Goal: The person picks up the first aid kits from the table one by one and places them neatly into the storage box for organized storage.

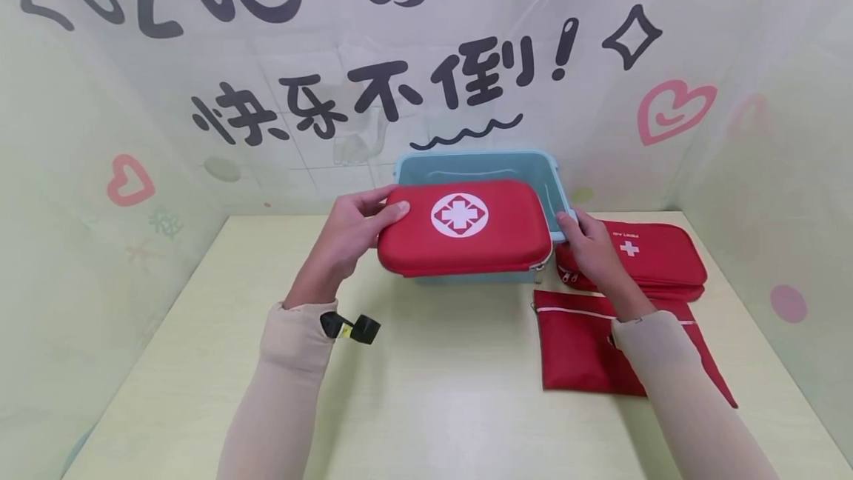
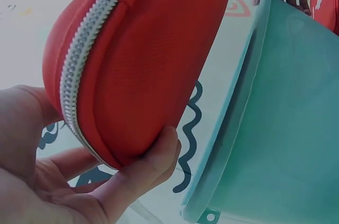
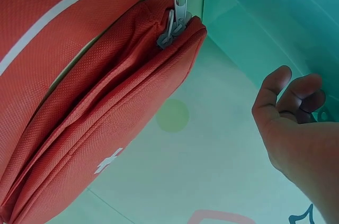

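My left hand (image 1: 353, 232) grips the left end of a red hard first-aid case (image 1: 413, 243) with a white cross emblem, its thumb on top. The case is held up in front of a light blue plastic bin (image 1: 476, 161), covering much of it. In the left wrist view, the case's zipper end (image 2: 79, 54) lies between the thumb and fingers, apart from the bin wall (image 2: 286, 102). My right hand (image 1: 593, 243) holds the bin's right rim, thumb on the rim. In the right wrist view, curled fingers (image 3: 275, 81) sit against the bin.
Right of the bin lies a red zipped first-aid bag (image 1: 666, 261). In front of it is a flat red pouch (image 1: 580, 354) with a white zipper, partly under my right forearm. A printed white curtain (image 1: 300, 161) stands behind the table (image 1: 200, 361).
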